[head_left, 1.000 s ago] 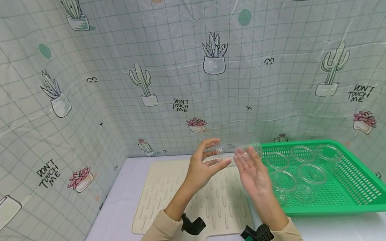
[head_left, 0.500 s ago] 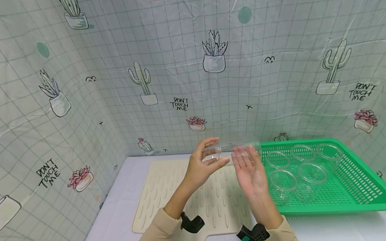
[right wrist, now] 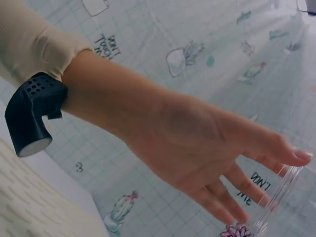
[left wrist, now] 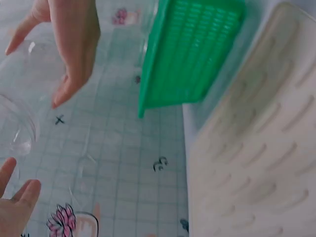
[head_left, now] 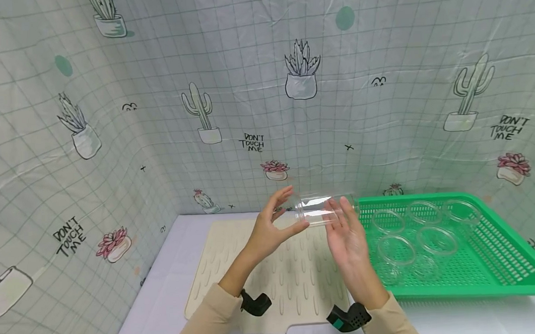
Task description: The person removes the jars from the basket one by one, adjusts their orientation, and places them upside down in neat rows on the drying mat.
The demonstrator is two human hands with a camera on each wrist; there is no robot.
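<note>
A clear jar (head_left: 315, 210) lies sideways in the air above the mat, its ridged neck toward the left. My right hand (head_left: 350, 246) holds the jar's body near its base, fingers spread along the clear wall. At the neck end, my left hand (head_left: 266, 232) is spread around the mouth, thumb and fingers apart and right at the rim. The left wrist view has my right hand (left wrist: 76, 39) on the jar (left wrist: 22, 131) and my left fingertips (left wrist: 29, 190) by its rim. In the right wrist view, my left hand (right wrist: 192, 143) reaches around the jar's rim (right wrist: 279, 200).
A green perforated basket (head_left: 487, 292) stands at the right with several clear jars (head_left: 396, 251) in it. A cream ridged mat (head_left: 228, 280) lies on the white table (head_left: 160, 293). A cactus-print curtain (head_left: 245, 97) hangs behind. Black cameras (head_left: 350, 318) sit on both wrists.
My left hand has slid left off the jar's neck, and its fingers have spread. The jar stays sideways in my right hand. The head view has shifted slightly.
</note>
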